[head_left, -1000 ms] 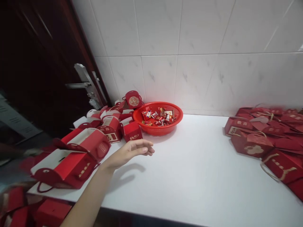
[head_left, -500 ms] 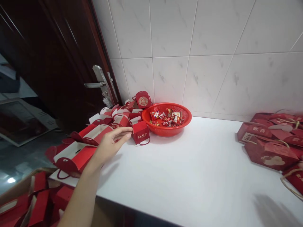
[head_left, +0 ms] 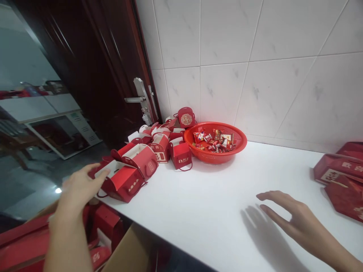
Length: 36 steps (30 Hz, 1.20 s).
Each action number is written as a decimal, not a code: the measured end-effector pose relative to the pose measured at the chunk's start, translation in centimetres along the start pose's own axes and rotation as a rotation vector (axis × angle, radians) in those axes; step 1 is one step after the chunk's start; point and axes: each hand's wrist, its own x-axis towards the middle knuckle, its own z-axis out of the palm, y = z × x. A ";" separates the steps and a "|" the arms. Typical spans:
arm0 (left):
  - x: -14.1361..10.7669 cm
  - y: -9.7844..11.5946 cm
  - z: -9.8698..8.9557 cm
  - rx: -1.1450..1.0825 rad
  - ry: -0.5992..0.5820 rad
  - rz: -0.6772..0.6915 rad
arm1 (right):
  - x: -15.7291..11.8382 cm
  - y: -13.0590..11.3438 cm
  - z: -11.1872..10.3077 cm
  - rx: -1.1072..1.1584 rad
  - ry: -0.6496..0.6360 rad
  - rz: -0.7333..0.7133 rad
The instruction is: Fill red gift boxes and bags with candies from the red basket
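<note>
My left hand (head_left: 85, 185) is at the left edge of the white table (head_left: 210, 211), its fingers apart beside an open red box (head_left: 127, 183); whether the fingertips touch the box is unclear. Over the right part of the table hovers my right hand (head_left: 295, 217), thumb and fingers apart, holding nothing. Several open red gift boxes cluster at the table's left, among them a small one (head_left: 180, 154) next to a red plastic basket (head_left: 217, 156). Wrapped sweets (head_left: 217, 141) lie inside the basket.
Red boxes with closed tops (head_left: 344, 196) stand at the right edge. Below the table's left edge, a cardboard carton (head_left: 127, 249) holds more red boxes. A dark door (head_left: 107, 56) with a metal handle stands behind, beside a tiled wall (head_left: 227, 83).
The view has turned left. My left hand has drawn back from the small box near the basket to the front left box. My right hand has come into view.
</note>
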 end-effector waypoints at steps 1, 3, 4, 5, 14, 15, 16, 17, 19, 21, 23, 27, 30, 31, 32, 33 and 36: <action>-0.1 -0.3 0.2 0.053 0.049 -0.060 | 0.1 -0.1 0.1 0.014 -0.015 0.000; -0.4 0.0 0.6 0.124 0.134 -0.153 | 0.2 -0.4 0.2 0.037 -0.035 0.006; -0.6 0.5 0.8 0.132 0.145 -0.179 | 0.2 -0.5 0.2 0.045 -0.042 0.013; -0.9 1.1 0.9 0.124 0.146 -0.190 | 0.1 -0.5 0.2 0.051 -0.049 0.023; -4.7 9.7 4.5 0.071 0.057 0.110 | 1.0 -2.1 1.2 0.153 -0.074 0.023; -4.9 11.3 5.8 0.036 0.003 0.172 | 1.2 -2.6 1.4 0.179 -0.045 0.011; -5.0 12.8 7.3 -0.004 -0.005 0.239 | 1.5 -3.2 1.6 0.208 -0.006 -0.007; -5.1 14.4 8.9 -0.035 -0.054 0.298 | 1.8 -3.9 1.7 0.236 0.039 -0.029; -5.1 16.9 12.0 -0.097 -0.194 0.440 | 2.4 -5.1 1.8 0.282 0.137 -0.093; -5.2 18.8 14.8 -0.156 -0.333 0.568 | 3.0 -6.2 1.8 0.289 0.201 -0.167; -5.3 19.9 17.1 -0.192 -0.400 0.627 | 3.5 -7.0 2.0 0.262 0.199 -0.222; -5.8 20.8 19.6 -0.213 -0.437 0.634 | 4.3 -7.3 3.4 0.117 0.175 -0.229; -5.8 20.8 20.0 -0.223 -0.475 0.565 | 4.6 -6.9 4.4 0.013 0.193 -0.195; -5.7 20.8 19.9 -0.223 -0.498 0.531 | 4.6 -6.8 4.6 0.006 0.174 -0.176; -5.5 20.6 19.8 -0.221 -0.527 0.496 | 4.6 -6.7 4.6 0.017 0.143 -0.151; -5.3 20.4 19.6 -0.214 -0.565 0.460 | 4.6 -6.6 4.4 0.047 0.107 -0.122; -4.6 19.8 19.2 -0.184 -0.703 0.372 | 4.5 -6.6 3.6 0.226 0.049 -0.042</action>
